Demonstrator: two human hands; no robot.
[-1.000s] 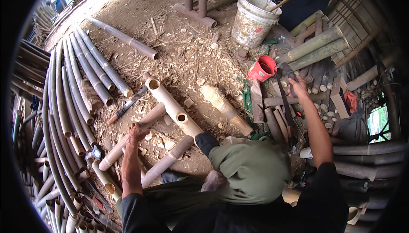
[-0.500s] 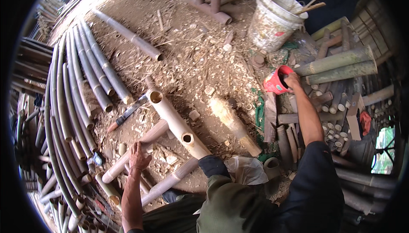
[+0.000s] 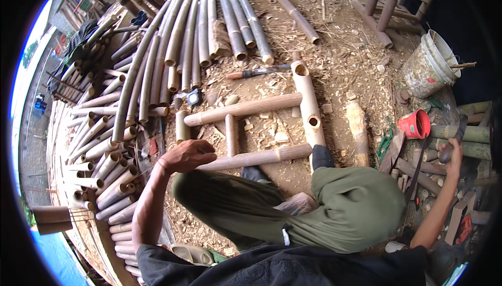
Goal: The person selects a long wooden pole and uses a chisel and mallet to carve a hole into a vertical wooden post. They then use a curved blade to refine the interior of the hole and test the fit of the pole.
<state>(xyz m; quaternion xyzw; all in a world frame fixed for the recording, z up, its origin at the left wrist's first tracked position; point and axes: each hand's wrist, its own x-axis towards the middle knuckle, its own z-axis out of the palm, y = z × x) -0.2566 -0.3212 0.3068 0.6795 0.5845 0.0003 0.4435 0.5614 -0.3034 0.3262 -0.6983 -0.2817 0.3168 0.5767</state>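
A frame of pale bamboo poles lies on the ground before me. It has a thicker post with round holes at its right side. My left hand is over the left end of the near rail, its fingers loosely curled and nothing visible in them. Far to the right, my right hand grips a dark tool with a rounded end; a dark narrow part rises above the fist, and its exact kind is unclear. A red pail stands just left of that hand.
Long bamboo poles fan out at the far left, above stacked cut tubes. A knife-like tool with a brown handle lies beyond the frame. A dirty white bucket and a whittled wood piece are right. Chips litter the soil.
My view has swung left. My right hand has come out of the red pail with a dark tool. My left hand has left the bamboo rail and its fingers have curled.
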